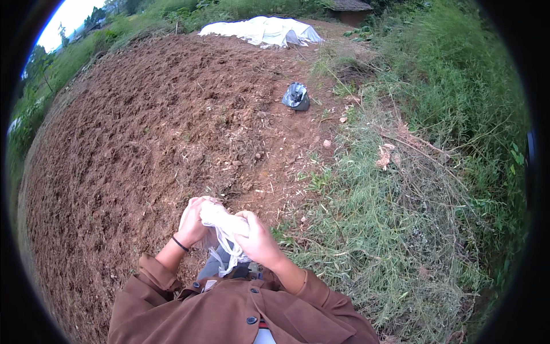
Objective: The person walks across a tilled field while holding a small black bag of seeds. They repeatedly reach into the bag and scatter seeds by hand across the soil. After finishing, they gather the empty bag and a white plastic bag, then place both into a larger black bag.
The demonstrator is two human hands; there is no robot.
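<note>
Between my two hands, in front of my waist, is a bunched white bundle (225, 221) that looks like thin plastic film or netting. My left hand (195, 219) grips its left end, with a dark band around the wrist. On the other side, my right hand (260, 241) pinches the bundle with the thumb on top. Loose white strands (230, 253) hang below it, over my trouser leg. The bundle's underside and most of my fingertips are hidden.
Tilled reddish-brown soil (142, 129) spreads ahead and to the left. A dark grey bag (296, 96) stands open on the ground ahead. Farther off, white sheeting (262, 30) covers a mound. Cut weeds (386, 241) lie in a heap along the right, beside tall green plants (464, 73).
</note>
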